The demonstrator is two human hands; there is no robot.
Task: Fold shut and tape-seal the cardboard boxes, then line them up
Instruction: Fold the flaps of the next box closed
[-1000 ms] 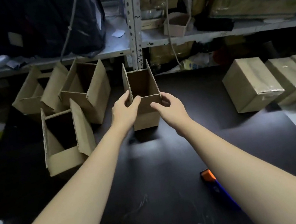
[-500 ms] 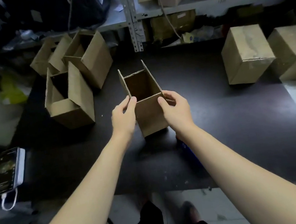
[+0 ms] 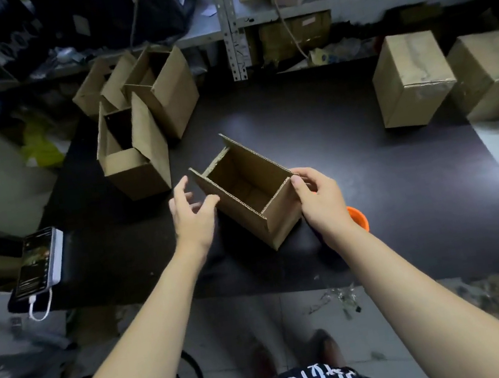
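While the right hand pinches the box at its right flap, thumb on the inner edge and fingers curled behind, the left hand hovers just beside the opposite wall. Its fingers are spread and loose and hold nothing; whether its thumb touches the cardboard I cannot tell. The box sits tilted over the near middle of the table, mouth open toward the camera, flaps standing up; whether its lower corner rests on the table is unclear.

It looks empty, so it should be light. The corrugated walls are likely stiff, but the flaps will hinge easily and their thin edges could crush under a hard pinch. A hold on two opposite walls below the creases would leave the flaps free to fold.

An orange thing peeks out just behind the right wrist, mostly hidden, close enough to be knocked. A phone with a white cable lies at the left table edge. Farther left, open boxes cluster near the left hand's outward swing. Sealed boxes stand well apart on the right, before a cluttered shelf.
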